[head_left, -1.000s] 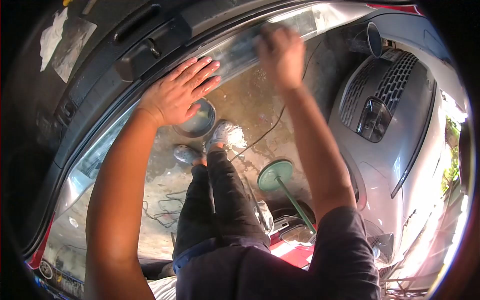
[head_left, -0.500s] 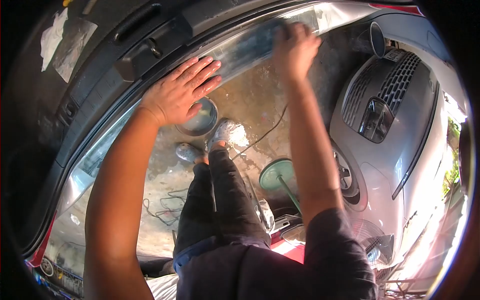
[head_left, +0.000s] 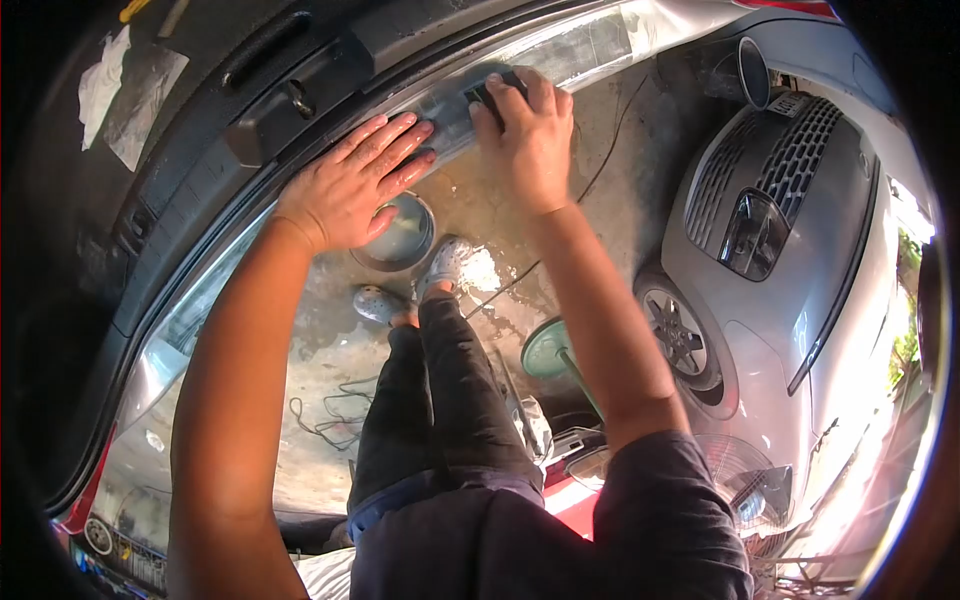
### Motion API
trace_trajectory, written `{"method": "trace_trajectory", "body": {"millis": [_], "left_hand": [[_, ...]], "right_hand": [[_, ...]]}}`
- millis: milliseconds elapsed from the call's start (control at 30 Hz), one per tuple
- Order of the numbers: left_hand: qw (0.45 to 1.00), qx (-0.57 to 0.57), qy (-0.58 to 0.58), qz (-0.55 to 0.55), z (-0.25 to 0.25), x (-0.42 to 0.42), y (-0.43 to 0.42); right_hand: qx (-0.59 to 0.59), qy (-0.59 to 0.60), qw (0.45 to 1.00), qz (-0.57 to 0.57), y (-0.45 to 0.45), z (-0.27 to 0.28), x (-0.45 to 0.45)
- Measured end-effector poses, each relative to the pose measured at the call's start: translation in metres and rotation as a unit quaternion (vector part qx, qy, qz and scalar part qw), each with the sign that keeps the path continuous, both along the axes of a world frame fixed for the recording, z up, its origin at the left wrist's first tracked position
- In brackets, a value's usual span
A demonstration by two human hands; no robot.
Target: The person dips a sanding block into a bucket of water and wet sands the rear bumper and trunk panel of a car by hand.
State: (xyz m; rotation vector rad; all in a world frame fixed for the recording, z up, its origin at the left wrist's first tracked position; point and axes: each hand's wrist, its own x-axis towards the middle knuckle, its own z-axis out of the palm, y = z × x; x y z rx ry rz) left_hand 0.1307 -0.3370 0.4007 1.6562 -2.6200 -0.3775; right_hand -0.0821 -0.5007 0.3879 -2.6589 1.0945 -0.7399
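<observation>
My right hand (head_left: 530,140) grips a small dark rectangular pad (head_left: 495,90), its fingers bent over the top. The pad lies against the wet, greyish upper edge of a car's bumper (head_left: 585,55). To the left, my left hand (head_left: 350,185) rests flat on the same bumper with its fingers spread and wet, holding nothing. Below that hand stands a round bucket (head_left: 425,235) of cloudy liquid on the floor, partly covered by the hand. Beside the bumper runs the black trim of the open car boot (head_left: 300,100).
A silver car (head_left: 790,260) is parked on the right. On the concrete floor lie a dark cable (head_left: 610,150) and a tangled cord (head_left: 330,425). A green round-topped stand (head_left: 545,347) and a fan (head_left: 745,490) are near my right side. Paper scraps (head_left: 150,110) lie inside the boot.
My right hand has moved left along the bumper with the pad, closer to my left hand. The left hand stays in place.
</observation>
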Motion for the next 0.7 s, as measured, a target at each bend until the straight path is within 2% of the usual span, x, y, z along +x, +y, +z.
{"method": "trace_trajectory", "body": {"millis": [100, 167, 267, 300, 367, 400, 500, 533, 567, 600, 633, 700], "left_hand": [[1.0, -0.015, 0.016, 0.002, -0.001, -0.001, 0.0], [0.999, -0.022, 0.029, 0.001, -0.001, 0.0, 0.0], [1.0, 0.002, 0.01, 0.0, -0.001, 0.0, 0.0], [1.0, 0.003, 0.007, 0.001, 0.0, 0.0, -0.002], [1.0, 0.011, 0.002, -0.002, 0.0, 0.0, 0.0], [1.0, 0.012, 0.003, 0.0, 0.0, 0.0, 0.001], [1.0, 0.005, 0.001, -0.001, 0.0, 0.0, -0.004], [1.0, 0.001, -0.002, 0.0, 0.0, 0.0, -0.004], [1.0, 0.0, -0.004, 0.0, 0.001, -0.001, -0.002], [1.0, -0.005, 0.001, 0.0, -0.001, -0.001, -0.001], [1.0, -0.012, 0.005, 0.001, -0.002, 0.0, 0.0], [1.0, -0.011, 0.005, 0.002, -0.001, -0.001, -0.001]], "right_hand": [[-0.032, 0.023, 0.998, 0.055, -0.067, 0.001, -0.019], [0.095, -0.058, 0.988, -0.109, -0.116, 0.018, -0.02], [-0.054, -0.09, 0.985, -0.137, -0.112, -0.01, -0.02], [-0.017, -0.028, 0.987, -0.157, -0.071, -0.001, -0.008], [-0.017, -0.035, 0.997, -0.074, -0.004, -0.024, 0.006], [0.02, -0.032, 0.998, -0.053, 0.027, -0.003, 0.013], [0.009, -0.026, 0.997, 0.071, -0.025, 0.003, -0.012], [0.007, -0.01, 0.999, 0.037, -0.058, 0.0, -0.019], [0.096, -0.008, 0.995, -0.025, -0.095, 0.01, -0.023], [0.129, -0.104, 0.977, -0.134, -0.122, 0.007, -0.026], [-0.042, -0.047, 0.985, -0.162, -0.137, 0.001, -0.024], [-0.052, -0.041, 0.974, -0.218, -0.105, -0.023, -0.014]]}}
